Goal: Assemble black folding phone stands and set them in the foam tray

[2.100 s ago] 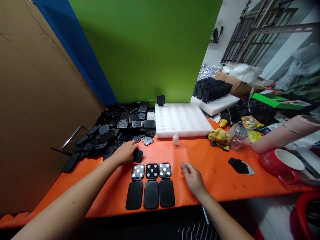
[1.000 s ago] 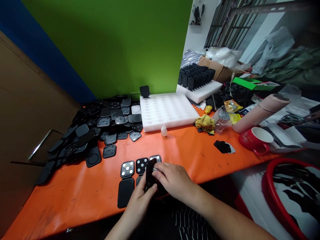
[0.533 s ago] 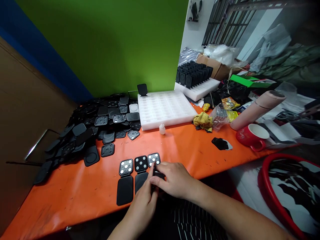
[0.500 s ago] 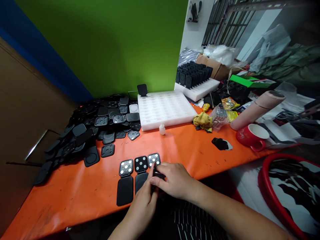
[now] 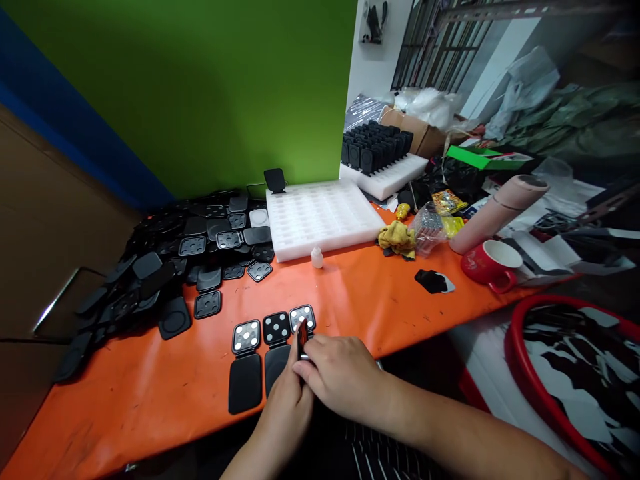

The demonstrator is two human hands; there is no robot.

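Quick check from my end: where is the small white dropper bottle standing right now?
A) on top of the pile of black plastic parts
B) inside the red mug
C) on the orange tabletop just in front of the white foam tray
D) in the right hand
C: the small white dropper bottle stands upright on the orange tabletop, just in front of the white foam tray, apart from both hands.

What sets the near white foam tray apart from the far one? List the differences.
The near foam tray shows rows of bare pockets, with one black piece upright at its back left corner; the far foam tray is packed with upright black pieces. The near tray lies in front of the green wall, the far one further right, before a cardboard box. Both are white foam with pockets.
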